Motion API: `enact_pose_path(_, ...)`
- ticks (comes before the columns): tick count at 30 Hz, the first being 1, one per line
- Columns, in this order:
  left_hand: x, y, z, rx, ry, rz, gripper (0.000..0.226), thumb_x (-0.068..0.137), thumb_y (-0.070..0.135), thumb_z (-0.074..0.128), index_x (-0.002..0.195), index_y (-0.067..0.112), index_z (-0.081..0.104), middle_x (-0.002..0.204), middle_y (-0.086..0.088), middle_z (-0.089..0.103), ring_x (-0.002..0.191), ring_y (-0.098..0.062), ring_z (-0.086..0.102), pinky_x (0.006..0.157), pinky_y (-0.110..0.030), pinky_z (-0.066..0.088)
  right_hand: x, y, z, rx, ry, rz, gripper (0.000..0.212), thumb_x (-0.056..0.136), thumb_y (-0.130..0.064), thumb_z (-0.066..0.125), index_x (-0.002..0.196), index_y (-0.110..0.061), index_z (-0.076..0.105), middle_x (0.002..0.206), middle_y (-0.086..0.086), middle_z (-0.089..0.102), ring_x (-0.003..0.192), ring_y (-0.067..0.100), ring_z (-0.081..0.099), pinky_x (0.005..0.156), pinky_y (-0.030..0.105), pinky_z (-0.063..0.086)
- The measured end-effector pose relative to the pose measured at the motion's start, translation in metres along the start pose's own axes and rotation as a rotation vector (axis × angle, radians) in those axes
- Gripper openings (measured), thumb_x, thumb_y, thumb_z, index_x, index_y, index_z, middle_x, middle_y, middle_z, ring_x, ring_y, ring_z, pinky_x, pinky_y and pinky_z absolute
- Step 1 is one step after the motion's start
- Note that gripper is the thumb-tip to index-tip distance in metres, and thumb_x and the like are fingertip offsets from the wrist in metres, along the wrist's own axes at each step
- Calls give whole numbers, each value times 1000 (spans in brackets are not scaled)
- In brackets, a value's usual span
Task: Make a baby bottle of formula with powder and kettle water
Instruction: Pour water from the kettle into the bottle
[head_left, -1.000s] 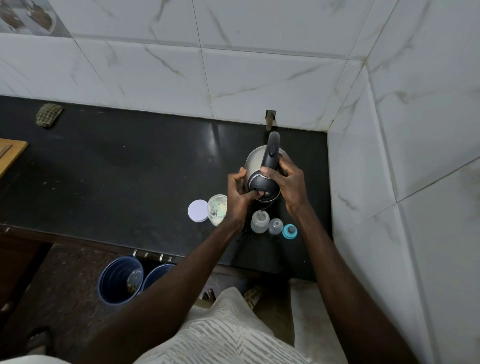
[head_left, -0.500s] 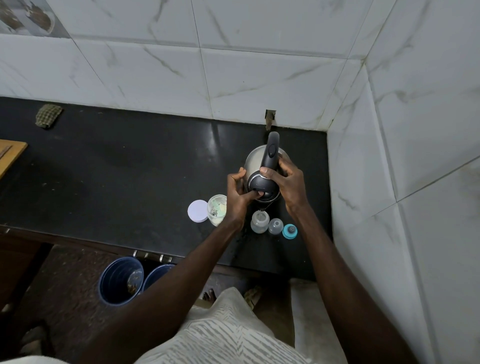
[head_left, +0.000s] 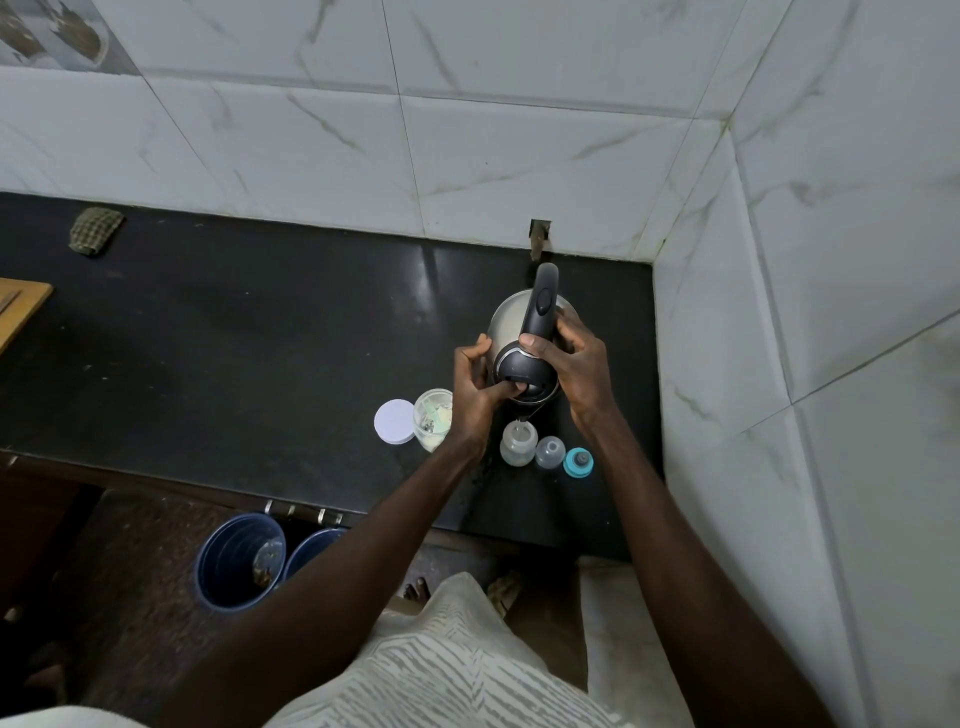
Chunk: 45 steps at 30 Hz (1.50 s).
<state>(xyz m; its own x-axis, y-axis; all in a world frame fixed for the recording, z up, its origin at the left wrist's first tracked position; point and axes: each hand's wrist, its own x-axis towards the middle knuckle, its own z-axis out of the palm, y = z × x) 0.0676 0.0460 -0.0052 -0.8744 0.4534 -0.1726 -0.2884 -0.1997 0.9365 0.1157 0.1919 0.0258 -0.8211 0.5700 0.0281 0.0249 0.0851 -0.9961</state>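
Item: stainless-steel electric kettle with black lid and handle (head_left: 524, 364), held tilted above the clear, open baby bottle (head_left: 518, 442), which stands on the black countertop (head_left: 260, 338). No shift is noted since half a second ago. The handle is gripped by the right hand (head_left: 576, 364); the front rim is clasped by the curled left hand (head_left: 475, 384). The spout is hidden, and any stream and the bottle's fill level are hard to make out.
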Motion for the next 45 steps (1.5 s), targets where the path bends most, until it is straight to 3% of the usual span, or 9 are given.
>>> enact_pose_path(11,2,-2,-1,-2,2,0,73,65,-7,80,126,10,46,156,-11,44,137,-26,53,111,-55,46,1,3,-1,-9,5,0,60,80,-38,85,134,-18,68,133,-3,68,122,20,66,98,50,58)
enact_pose_path(26,2,-2,-2,4,0,1,75,63,-2,83,127,13,46,152,-15,48,134,-34,55,108,-63,46,1,1,0,26,1,24,57,80,-33,87,132,-18,69,131,-2,69,119,21,68,96,49,60)
enact_pose_path(31,1,-2,0,23,5,10,71,68,-11,77,128,7,43,151,-17,49,133,-33,56,107,-57,49,0,0,0,35,-12,26,56,80,-36,86,132,-21,69,130,-3,70,119,20,68,98,49,59)
enact_pose_path(40,3,-3,-1,25,9,5,68,68,-14,76,124,11,46,152,-17,48,134,-36,55,108,-58,47,2,2,-1,70,0,36,58,78,-37,87,130,-19,70,130,0,70,119,23,68,98,50,59)
enact_pose_path(45,5,1,0,4,14,-2,66,69,-16,74,123,12,47,150,-14,50,133,-32,56,105,-52,51,5,1,2,104,2,49,57,79,-34,87,131,-18,70,129,0,71,117,22,69,98,47,59)
